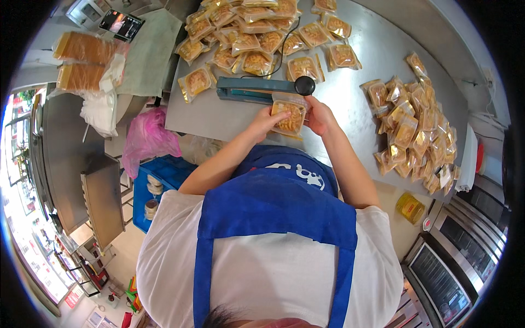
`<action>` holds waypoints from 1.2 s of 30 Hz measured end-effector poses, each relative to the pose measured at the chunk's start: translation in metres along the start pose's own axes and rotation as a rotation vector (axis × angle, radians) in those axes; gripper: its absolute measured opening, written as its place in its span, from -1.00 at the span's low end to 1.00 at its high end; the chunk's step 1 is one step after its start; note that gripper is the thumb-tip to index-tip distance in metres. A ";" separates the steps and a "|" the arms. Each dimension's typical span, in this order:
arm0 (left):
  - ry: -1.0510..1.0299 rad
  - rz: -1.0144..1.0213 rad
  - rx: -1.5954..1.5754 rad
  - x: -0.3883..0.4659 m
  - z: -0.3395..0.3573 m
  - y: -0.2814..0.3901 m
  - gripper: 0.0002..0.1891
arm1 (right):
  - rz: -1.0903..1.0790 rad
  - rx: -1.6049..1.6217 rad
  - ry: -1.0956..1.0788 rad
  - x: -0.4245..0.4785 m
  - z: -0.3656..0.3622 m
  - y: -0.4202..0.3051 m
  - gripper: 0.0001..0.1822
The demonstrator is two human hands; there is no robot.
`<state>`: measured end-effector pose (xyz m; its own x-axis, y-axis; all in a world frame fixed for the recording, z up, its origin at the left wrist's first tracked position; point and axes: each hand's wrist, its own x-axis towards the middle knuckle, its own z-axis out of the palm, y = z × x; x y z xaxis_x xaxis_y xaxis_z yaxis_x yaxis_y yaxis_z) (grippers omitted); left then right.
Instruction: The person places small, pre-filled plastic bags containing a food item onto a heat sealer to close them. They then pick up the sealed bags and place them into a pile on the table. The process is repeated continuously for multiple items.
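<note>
A packaged mooncake [290, 119] in a clear plastic bag with gold edging is held in front of the apron. My left hand [265, 123] grips its left side, thumb lying across the top. At the right edge of the bag, my right hand [319, 118] pinches it, its fingers partly hidden behind. The far end of the bag lies at the front of a blue-green hand impulse sealer [254, 85]. Just beyond my right fingertips is the sealer's round black knob [304, 85]. Whether the bag's end is between the sealer's jaws is hard to see.
Several packaged mooncakes [246, 43] are heaped behind the sealer on the metal table [197, 119]. Another pile [414, 131] covers the right side. A black cord [283, 53] runs through the far heap. At left are a pink plastic bag [149, 137] and a blue crate [141, 197].
</note>
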<state>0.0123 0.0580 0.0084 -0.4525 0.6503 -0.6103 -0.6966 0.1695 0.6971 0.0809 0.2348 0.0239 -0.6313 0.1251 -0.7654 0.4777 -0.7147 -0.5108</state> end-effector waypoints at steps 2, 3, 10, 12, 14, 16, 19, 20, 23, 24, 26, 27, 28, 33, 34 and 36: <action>0.017 0.012 0.049 0.000 -0.003 0.005 -0.49 | -0.061 -0.140 0.063 -0.002 -0.002 -0.002 -0.56; 0.026 0.019 0.072 -0.001 -0.004 0.008 -0.48 | -0.091 -0.231 0.089 -0.004 -0.004 -0.003 -0.56; 0.079 -0.028 0.075 0.006 -0.013 0.015 -0.48 | -0.335 -0.396 0.181 -0.019 -0.006 -0.022 -0.60; 0.107 -0.060 0.075 0.008 -0.018 0.015 -0.48 | -0.523 -0.396 0.244 -0.017 -0.003 -0.025 -0.64; 0.139 -0.063 -0.023 0.008 -0.022 0.015 -0.48 | -0.862 -0.406 0.303 -0.017 0.003 -0.028 -0.69; 0.176 -0.079 -0.072 0.003 -0.026 0.021 -0.48 | -1.140 -0.567 0.379 -0.036 0.025 -0.038 -0.72; 0.174 -0.097 -0.087 -0.004 -0.026 0.032 -0.49 | -1.540 -0.985 0.376 -0.061 0.053 -0.055 -0.73; 0.152 -0.080 -0.107 0.001 -0.033 0.025 -0.48 | -1.543 -1.069 0.298 -0.068 0.062 -0.059 -0.76; 0.106 -0.073 -0.106 0.005 -0.035 0.023 -0.48 | -1.524 -1.369 0.266 -0.052 0.058 -0.055 -0.80; 0.103 -0.076 -0.102 0.005 -0.035 0.023 -0.48 | -1.506 -1.339 0.319 -0.047 0.059 -0.051 -0.81; 0.100 -0.060 -0.079 0.009 -0.038 0.022 -0.49 | -1.406 -1.315 0.323 -0.045 0.060 -0.049 -0.81; 0.100 -0.054 -0.068 0.007 -0.037 0.024 -0.49 | -1.354 -1.302 0.324 -0.044 0.060 -0.048 -0.82; 0.101 -0.067 -0.053 0.006 -0.037 0.025 -0.49 | -1.352 -1.319 0.333 -0.042 0.059 -0.047 -0.81; 0.110 -0.082 -0.025 0.006 -0.038 0.022 -0.48 | -1.185 -1.477 0.390 -0.028 0.052 -0.044 -0.79; 0.101 -0.085 -0.044 0.007 -0.040 0.019 -0.47 | -1.171 -1.475 0.387 -0.025 0.050 -0.043 -0.78; 0.080 -0.095 -0.081 0.008 -0.041 0.015 -0.47 | -1.141 -1.468 0.383 -0.022 0.048 -0.042 -0.75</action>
<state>-0.0248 0.0356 -0.0014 -0.4231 0.5726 -0.7022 -0.7793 0.1654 0.6044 0.0454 0.2287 0.0810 -0.9249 0.3215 0.2030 0.1884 0.8511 -0.4900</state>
